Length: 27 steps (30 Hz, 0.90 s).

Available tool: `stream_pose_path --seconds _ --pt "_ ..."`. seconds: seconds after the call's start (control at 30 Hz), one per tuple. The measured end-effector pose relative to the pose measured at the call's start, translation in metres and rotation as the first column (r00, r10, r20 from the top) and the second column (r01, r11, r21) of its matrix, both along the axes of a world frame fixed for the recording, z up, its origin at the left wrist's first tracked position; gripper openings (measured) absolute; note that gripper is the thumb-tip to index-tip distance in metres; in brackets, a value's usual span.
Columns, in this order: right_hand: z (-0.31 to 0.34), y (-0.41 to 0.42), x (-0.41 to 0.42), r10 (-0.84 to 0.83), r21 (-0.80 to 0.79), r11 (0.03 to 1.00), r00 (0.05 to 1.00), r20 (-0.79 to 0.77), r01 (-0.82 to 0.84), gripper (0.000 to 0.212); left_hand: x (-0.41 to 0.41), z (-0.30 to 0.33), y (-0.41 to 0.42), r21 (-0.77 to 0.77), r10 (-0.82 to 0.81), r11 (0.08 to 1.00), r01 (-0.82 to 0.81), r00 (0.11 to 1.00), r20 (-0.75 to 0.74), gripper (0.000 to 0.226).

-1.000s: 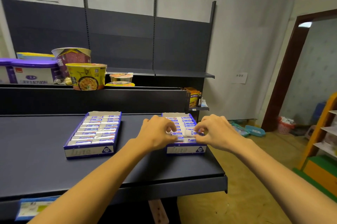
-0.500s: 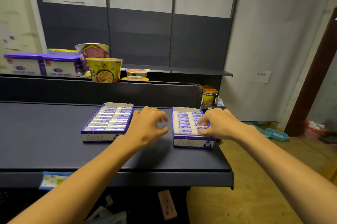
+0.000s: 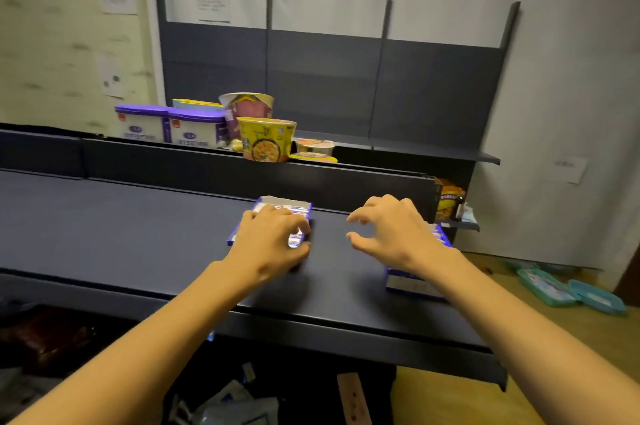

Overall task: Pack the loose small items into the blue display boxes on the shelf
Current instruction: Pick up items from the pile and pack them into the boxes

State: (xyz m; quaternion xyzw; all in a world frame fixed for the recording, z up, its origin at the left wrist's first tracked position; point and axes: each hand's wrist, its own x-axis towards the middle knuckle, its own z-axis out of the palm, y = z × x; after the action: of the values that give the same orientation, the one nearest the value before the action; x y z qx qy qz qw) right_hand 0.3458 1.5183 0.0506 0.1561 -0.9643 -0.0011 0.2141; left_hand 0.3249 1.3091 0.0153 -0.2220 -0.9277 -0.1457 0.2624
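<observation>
Two blue display boxes filled with rows of small white-and-blue items stand on the dark shelf. My left hand lies over the left display box and hides most of it; its fingers curl over the items and its thumb sits at the box's right front side, gripping it. My right hand hovers above the left part of the right display box, with fingers loosely curled and nothing in them. The image is motion-blurred.
On the raised ledge behind stand instant-noodle cups and purple-lidded tubs. A snack pack sits at the shelf's right end. Teal trays lie on the floor at the right. Packets lie under the shelf.
My left hand moved left from the gap between the boxes onto the left box. My right hand came off the right box's items and rose to the left. The view swung left.
</observation>
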Motion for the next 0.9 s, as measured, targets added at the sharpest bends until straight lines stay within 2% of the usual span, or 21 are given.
stream_pose_path --seconds 0.4,0.73,0.9 --pt "0.002 -0.192 -0.022 0.206 0.034 0.978 0.978 -0.021 -0.205 0.040 0.013 0.006 -0.192 -0.001 0.203 0.979 -0.203 0.979 -0.024 0.031" --pt "-0.006 -0.380 -0.024 0.291 0.036 0.956 0.957 0.003 -0.291 0.040 0.031 0.004 -0.380 0.018 0.270 0.963 -0.270 0.962 -0.029 0.029" --pt "-0.013 -0.470 -0.022 0.342 0.011 0.940 0.940 -0.009 -0.342 0.039 0.043 -0.001 -0.469 -0.044 0.312 0.949 -0.314 0.949 -0.033 0.029"
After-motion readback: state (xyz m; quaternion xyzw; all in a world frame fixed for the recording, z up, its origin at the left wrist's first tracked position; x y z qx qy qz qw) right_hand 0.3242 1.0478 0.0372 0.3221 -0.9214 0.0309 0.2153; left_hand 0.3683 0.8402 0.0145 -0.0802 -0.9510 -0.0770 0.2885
